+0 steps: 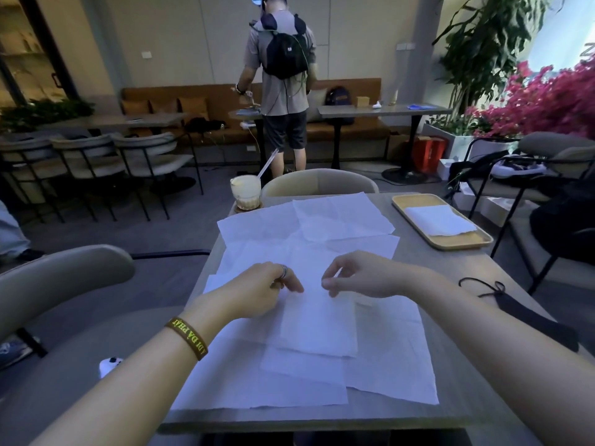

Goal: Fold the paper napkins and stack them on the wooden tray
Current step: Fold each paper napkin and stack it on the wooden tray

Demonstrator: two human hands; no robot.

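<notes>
The left hand (270, 289), fingers curled, pinches the far left corner of the half-folded napkin (318, 326); the right hand (357, 276) pinches its far edge between thumb and forefinger; the tissue looks light, limp and easily torn, so corners and creases are probably the best hold; open napkins (257, 233) lie beneath on the grey surface (418, 255); a folded stack (439, 220) sits in the wooden tray (450, 244); café chairs (96, 156) stand left, pink flowers (547, 101) right.

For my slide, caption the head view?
Left hand and right hand pinch a folded napkin; another lies on the wooden tray.
</notes>
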